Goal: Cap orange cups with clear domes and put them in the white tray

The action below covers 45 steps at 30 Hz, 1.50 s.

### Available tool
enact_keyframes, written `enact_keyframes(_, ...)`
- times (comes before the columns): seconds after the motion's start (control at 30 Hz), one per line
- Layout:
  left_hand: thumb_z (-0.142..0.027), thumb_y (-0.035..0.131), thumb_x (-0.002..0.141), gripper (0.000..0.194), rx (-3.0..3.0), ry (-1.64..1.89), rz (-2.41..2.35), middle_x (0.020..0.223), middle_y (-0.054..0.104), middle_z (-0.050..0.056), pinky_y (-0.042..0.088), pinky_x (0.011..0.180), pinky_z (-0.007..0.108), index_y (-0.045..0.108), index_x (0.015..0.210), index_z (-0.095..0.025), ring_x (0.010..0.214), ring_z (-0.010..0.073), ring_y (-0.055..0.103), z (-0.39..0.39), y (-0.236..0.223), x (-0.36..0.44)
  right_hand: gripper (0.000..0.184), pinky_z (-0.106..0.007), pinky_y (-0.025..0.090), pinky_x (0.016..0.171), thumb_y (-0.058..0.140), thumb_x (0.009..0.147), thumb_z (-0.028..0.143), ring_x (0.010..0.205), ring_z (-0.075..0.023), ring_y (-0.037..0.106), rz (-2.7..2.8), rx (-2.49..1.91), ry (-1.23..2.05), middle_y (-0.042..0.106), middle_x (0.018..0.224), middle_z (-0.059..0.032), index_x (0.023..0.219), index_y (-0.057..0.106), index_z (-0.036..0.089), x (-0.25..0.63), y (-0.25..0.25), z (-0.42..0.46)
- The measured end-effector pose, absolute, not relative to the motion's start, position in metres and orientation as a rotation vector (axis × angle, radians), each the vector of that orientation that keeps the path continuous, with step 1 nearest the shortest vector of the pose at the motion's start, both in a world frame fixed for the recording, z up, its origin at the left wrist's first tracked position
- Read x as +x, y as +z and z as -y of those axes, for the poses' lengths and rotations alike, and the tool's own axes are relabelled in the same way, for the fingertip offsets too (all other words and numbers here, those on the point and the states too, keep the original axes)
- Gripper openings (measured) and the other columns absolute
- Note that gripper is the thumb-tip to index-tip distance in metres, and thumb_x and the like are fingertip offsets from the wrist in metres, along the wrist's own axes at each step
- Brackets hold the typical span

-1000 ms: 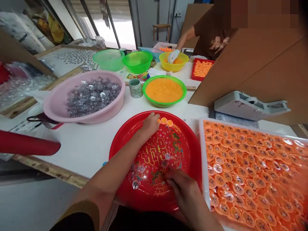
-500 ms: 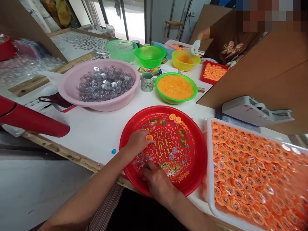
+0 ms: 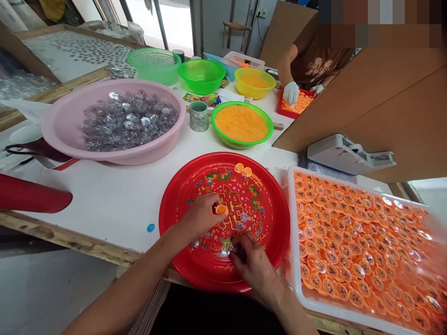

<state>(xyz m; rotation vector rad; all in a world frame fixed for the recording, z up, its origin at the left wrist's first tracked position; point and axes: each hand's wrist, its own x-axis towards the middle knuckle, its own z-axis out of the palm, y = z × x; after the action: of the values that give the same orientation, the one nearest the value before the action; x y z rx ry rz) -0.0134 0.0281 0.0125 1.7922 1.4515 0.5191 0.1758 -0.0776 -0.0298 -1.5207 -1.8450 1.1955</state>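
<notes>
My left hand (image 3: 202, 215) is closed over the red round tray (image 3: 279, 242), pinching a small orange round cup (image 3: 221, 210) between thumb and fingers. To its lower right, my right hand (image 3: 256, 263) has its fingers curled on a clear plastic cap (image 3: 230, 249) close to the tray's surface. Part of what it holds is hidden behind the fingers. Loose clear caps (image 3: 243, 216) lie on the tray's printed pattern, and another lies near my left wrist. Two orange cups (image 3: 243, 170) with orange filling rest at the tray's far rim among scattered orange grains.
On the right stands a white bin (image 3: 295, 242) full of capped orange pieces. Beyond the tray are a green bowl of orange grains (image 3: 241, 123), a mug (image 3: 199, 116) and a pink basin (image 3: 49, 125) of clear caps. A co-worker's gloved hand (image 3: 291, 94) is over a red tray.
My right hand has moved rightward from the tray's near left, with a clear cap at its fingers. The co-worker's gloved hand has gone from the yellow bowl to the small red tray.
</notes>
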Motion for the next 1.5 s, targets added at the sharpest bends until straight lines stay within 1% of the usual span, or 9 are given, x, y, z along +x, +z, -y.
enact_keyframes(0.2, -0.021, 0.064, 0.070, 0.011, 1.608, 0.543, -1.380, 0.066, 0.055, -0.005, 0.039, 0.058, 0.025, 0.052, 0.069, -0.020, 0.063, 0.0143, 0.053, -0.021, -0.003, 0.001, 0.019, -0.025, 0.040, 0.065, 0.064, 0.075, 0.004, 0.072, -0.0149, 0.052, 1.658, -1.533, 1.243, 0.055, 0.081, -0.0001, 0.081, 0.056, 0.020, 0.183, -0.040, 0.066)
enact_keyframes(0.37, -0.024, 0.067, 0.071, 0.029, 1.454, 0.544, -1.311, 0.100, 0.066, 0.002, 0.047, 0.077, 0.030, 0.065, 0.100, -0.022, 0.088, 0.0191, 0.062, -0.021, -0.015, 0.002, 0.015, -0.027, 0.044, 0.070, 0.058, 0.079, 0.006, 0.075, -0.0153, 0.058, 1.567, -1.478, 1.301, 0.061, 0.079, -0.0003, 0.078, 0.059, 0.020, 0.183, -0.038, 0.065)
enact_keyframes(0.43, -0.026, 0.069, 0.071, 0.025, 1.396, 0.528, -1.289, 0.101, 0.066, 0.003, 0.047, 0.080, 0.030, 0.067, 0.096, -0.022, 0.091, 0.0197, 0.062, -0.020, -0.015, 0.002, 0.005, -0.026, 0.047, 0.064, 0.059, 0.083, 0.016, 0.070, -0.0154, 0.059, 1.404, -1.484, 1.390, 0.062, 0.078, -0.0008, 0.082, 0.061, 0.021, 0.183, -0.034, 0.066)
enact_keyframes(0.53, -0.032, 0.068, 0.075, 0.019, 1.284, 0.489, -1.264, 0.079, 0.063, -0.001, 0.048, 0.060, 0.025, 0.061, 0.088, -0.020, 0.070, 0.0158, 0.062, -0.016, -0.009, 0.004, 0.019, -0.023, 0.045, 0.048, 0.067, 0.082, 0.037, 0.056, -0.0132, 0.056, 0.963, -1.404, 1.628, 0.057, 0.070, 0.0019, 0.088, 0.059, 0.021, 0.184, -0.024, 0.066)
enact_keyframes(0.67, -0.040, 0.065, 0.081, 0.029, 1.081, 0.458, -1.225, 0.064, 0.057, -0.006, 0.037, 0.043, 0.020, 0.059, 0.102, -0.020, 0.048, 0.0100, 0.051, -0.013, 0.004, 0.007, 0.031, -0.023, 0.048, 0.055, 0.076, 0.076, 0.043, 0.059, -0.0122, 0.058, 0.770, -1.284, 1.698, 0.060, 0.070, 0.0015, 0.090, 0.064, 0.019, 0.188, -0.013, 0.064)
enact_keyframes(0.73, -0.039, 0.067, 0.081, 0.034, 0.977, 0.479, -1.179, 0.069, 0.061, -0.004, 0.041, 0.049, 0.020, 0.063, 0.109, -0.020, 0.055, 0.0100, 0.054, -0.013, 0.011, 0.008, 0.027, -0.022, 0.046, 0.057, 0.077, 0.076, 0.041, 0.061, -0.0112, 0.057, 0.771, -1.296, 1.641, 0.062, 0.070, 0.0011, 0.087, 0.066, 0.018, 0.191, -0.010, 0.062)
enact_keyframes(0.93, -0.032, 0.077, 0.073, 0.046, 0.752, 0.524, -0.935, 0.119, 0.066, 0.009, 0.051, 0.086, 0.036, 0.066, 0.116, -0.020, 0.100, 0.0236, 0.065, -0.010, 0.022, 0.011, 0.020, -0.021, 0.043, 0.061, 0.073, 0.081, 0.037, 0.066, -0.0114, 0.054, 0.828, -1.300, 1.551, 0.062, 0.071, 0.0016, 0.084, 0.064, 0.019, 0.197, -0.006, 0.058)
enact_keyframes(1.27, -0.025, 0.073, 0.073, 0.040, 0.829, 0.542, -0.979, 0.100, 0.070, 0.005, 0.046, 0.093, 0.039, 0.066, 0.112, -0.020, 0.093, 0.0210, 0.062, 0.003, 0.022, 0.031, 0.020, -0.024, 0.050, 0.061, 0.072, 0.082, 0.035, 0.065, -0.0126, 0.060, 0.670, -1.191, 1.595, 0.063, 0.074, 0.0009, 0.086, 0.062, 0.019, 0.193, -0.002, 0.056)
enact_keyframes(1.5, -0.032, 0.080, 0.069, 0.033, 0.768, 0.445, -0.872, 0.082, 0.067, 0.001, 0.047, 0.073, 0.030, 0.064, 0.094, -0.019, 0.078, 0.0167, 0.062, -0.003, 0.020, 0.021, 0.023, -0.024, 0.049, 0.059, 0.072, 0.081, 0.040, 0.062, -0.0136, 0.060, 0.853, -1.298, 1.565, 0.063, 0.068, 0.0001, 0.082, 0.062, 0.020, 0.202, 0.017, 0.047)
